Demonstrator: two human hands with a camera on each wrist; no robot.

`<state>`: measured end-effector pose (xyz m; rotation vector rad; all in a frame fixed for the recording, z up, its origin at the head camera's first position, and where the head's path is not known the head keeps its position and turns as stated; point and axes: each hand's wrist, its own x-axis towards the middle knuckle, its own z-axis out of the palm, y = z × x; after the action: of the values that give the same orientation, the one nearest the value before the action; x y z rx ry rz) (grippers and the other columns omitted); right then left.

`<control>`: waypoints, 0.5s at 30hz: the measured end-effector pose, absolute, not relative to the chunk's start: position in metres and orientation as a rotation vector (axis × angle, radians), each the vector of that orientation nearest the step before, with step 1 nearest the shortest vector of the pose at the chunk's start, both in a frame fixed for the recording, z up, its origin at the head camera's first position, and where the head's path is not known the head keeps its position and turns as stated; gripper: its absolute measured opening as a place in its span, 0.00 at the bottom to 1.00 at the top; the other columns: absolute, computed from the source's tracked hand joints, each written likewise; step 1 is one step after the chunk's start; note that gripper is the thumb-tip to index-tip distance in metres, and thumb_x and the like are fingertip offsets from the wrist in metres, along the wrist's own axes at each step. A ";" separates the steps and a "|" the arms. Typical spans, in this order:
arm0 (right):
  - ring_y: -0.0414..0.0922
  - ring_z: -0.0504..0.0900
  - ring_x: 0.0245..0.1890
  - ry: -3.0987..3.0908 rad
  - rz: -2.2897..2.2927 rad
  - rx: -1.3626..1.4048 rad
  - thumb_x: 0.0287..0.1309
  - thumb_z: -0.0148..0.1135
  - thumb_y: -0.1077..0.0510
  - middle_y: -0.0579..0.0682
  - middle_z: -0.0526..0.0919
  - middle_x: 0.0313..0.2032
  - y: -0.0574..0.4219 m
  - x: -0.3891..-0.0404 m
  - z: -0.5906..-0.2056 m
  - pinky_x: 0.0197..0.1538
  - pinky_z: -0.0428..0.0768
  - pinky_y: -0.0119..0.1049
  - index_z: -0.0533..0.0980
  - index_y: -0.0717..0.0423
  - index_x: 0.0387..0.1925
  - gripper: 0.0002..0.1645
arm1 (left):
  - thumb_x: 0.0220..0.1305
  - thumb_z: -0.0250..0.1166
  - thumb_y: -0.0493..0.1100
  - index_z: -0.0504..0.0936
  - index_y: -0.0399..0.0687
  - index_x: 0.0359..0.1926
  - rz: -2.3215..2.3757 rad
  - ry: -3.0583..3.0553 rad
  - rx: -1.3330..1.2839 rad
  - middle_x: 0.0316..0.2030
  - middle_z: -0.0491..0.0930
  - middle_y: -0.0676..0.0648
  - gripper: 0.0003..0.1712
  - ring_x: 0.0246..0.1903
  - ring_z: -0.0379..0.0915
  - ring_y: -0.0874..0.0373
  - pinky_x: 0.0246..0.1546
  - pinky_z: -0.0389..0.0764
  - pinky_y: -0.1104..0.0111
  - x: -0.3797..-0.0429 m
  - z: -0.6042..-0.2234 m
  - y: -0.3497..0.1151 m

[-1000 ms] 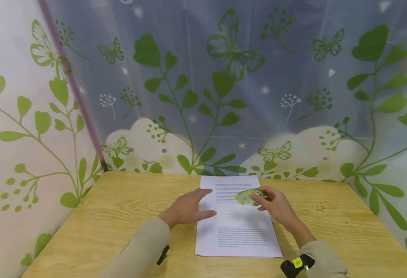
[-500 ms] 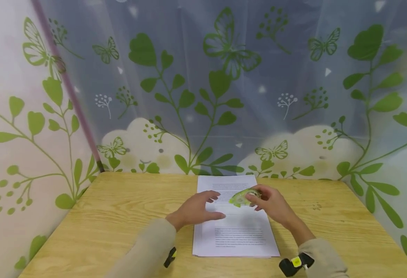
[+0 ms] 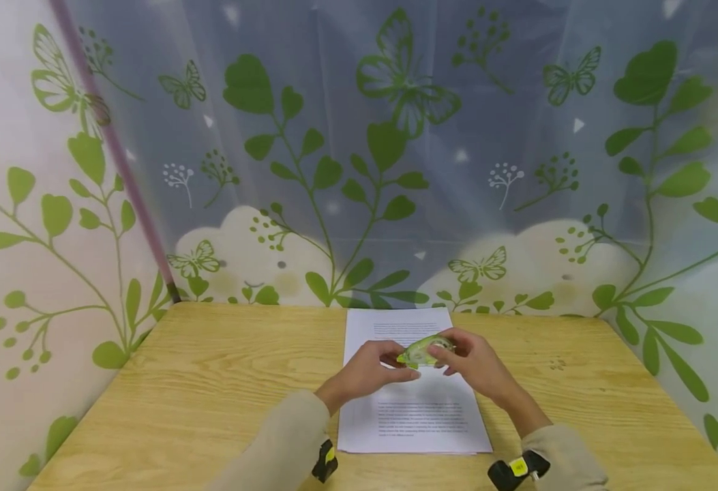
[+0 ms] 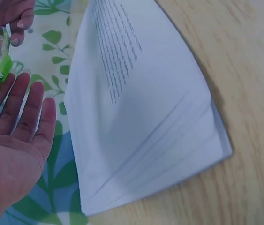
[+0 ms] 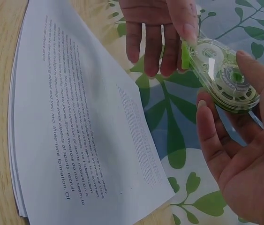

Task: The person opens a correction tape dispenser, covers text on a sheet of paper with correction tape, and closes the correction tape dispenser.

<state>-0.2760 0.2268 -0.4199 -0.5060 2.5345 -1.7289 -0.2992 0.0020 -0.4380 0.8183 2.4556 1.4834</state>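
Above the papers, my right hand holds a clear and green correction tape between thumb and fingers. Its tape reels show through the clear case in the right wrist view. My left hand meets the other end, thumb and index finger pinching the green cap. The left hand's other fingers stretch out, holding nothing. Beneath both hands lies a stack of printed paper, text blocks above and below a blank band.
The stack sits on a wooden table against its back edge. Behind and at the sides hangs a curtain printed with leaves and butterflies. A black strap with a yellow tag is on the right wrist, and a similar one on the left.
My left hand has moved right, from over the paper's left edge to the correction tape, and its thumb and index finger have closed on the green cap. The right hand has shifted slightly left.
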 end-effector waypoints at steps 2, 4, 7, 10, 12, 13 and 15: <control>0.58 0.80 0.37 2.519 -1.738 -0.499 0.63 0.61 0.49 0.55 0.81 0.37 0.226 -0.275 -0.419 0.38 0.81 0.48 0.76 0.59 0.48 0.19 | 0.55 0.72 0.48 0.84 0.46 0.38 1.501 2.451 0.804 0.32 0.80 0.57 0.13 0.33 0.76 0.64 0.35 0.76 0.70 -0.299 -0.439 0.004; 0.57 0.80 0.37 2.503 -1.745 -0.494 0.63 0.61 0.50 0.55 0.81 0.37 0.226 -0.274 -0.419 0.38 0.81 0.47 0.76 0.59 0.48 0.19 | 0.55 0.72 0.47 0.84 0.45 0.36 1.520 2.439 0.789 0.30 0.80 0.56 0.12 0.30 0.75 0.63 0.32 0.75 0.70 -0.298 -0.439 0.005; 0.56 0.80 0.37 2.485 -1.756 -0.494 0.64 0.60 0.50 0.55 0.81 0.37 0.226 -0.272 -0.419 0.39 0.81 0.49 0.76 0.59 0.49 0.19 | 0.55 0.72 0.47 0.85 0.45 0.33 1.543 2.426 0.769 0.28 0.80 0.55 0.11 0.27 0.74 0.62 0.28 0.73 0.70 -0.297 -0.440 0.007; 0.55 0.80 0.36 2.487 -1.752 -0.507 0.64 0.60 0.50 0.55 0.81 0.37 0.226 -0.272 -0.420 0.40 0.80 0.50 0.75 0.60 0.49 0.20 | 0.55 0.72 0.46 0.85 0.45 0.32 1.546 2.426 0.764 0.27 0.80 0.56 0.10 0.26 0.74 0.63 0.28 0.73 0.71 -0.297 -0.441 0.008; 0.54 0.80 0.36 2.491 -1.750 -0.508 0.64 0.60 0.50 0.55 0.81 0.37 0.226 -0.272 -0.420 0.39 0.80 0.51 0.75 0.60 0.49 0.20 | 0.55 0.72 0.46 0.85 0.45 0.32 1.528 2.443 0.778 0.27 0.80 0.56 0.09 0.27 0.75 0.63 0.28 0.73 0.71 -0.297 -0.441 0.008; 0.54 0.80 0.36 2.493 -1.749 -0.510 0.64 0.61 0.50 0.55 0.81 0.37 0.226 -0.272 -0.421 0.39 0.80 0.51 0.75 0.60 0.49 0.20 | 0.55 0.72 0.46 0.85 0.45 0.32 1.515 2.452 0.783 0.28 0.80 0.57 0.09 0.27 0.75 0.63 0.29 0.74 0.71 -0.298 -0.442 0.008; 0.54 0.81 0.36 2.492 -1.744 -0.512 0.64 0.61 0.49 0.55 0.81 0.37 0.227 -0.272 -0.422 0.39 0.80 0.51 0.75 0.61 0.49 0.20 | 0.55 0.72 0.46 0.85 0.46 0.32 1.478 2.476 0.796 0.28 0.80 0.57 0.09 0.29 0.75 0.64 0.30 0.74 0.71 -0.298 -0.442 0.008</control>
<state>-0.2716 0.2266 -0.4222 -0.5120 2.4917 -1.7439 -0.2979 0.0078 -0.4419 0.7963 2.4757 1.4785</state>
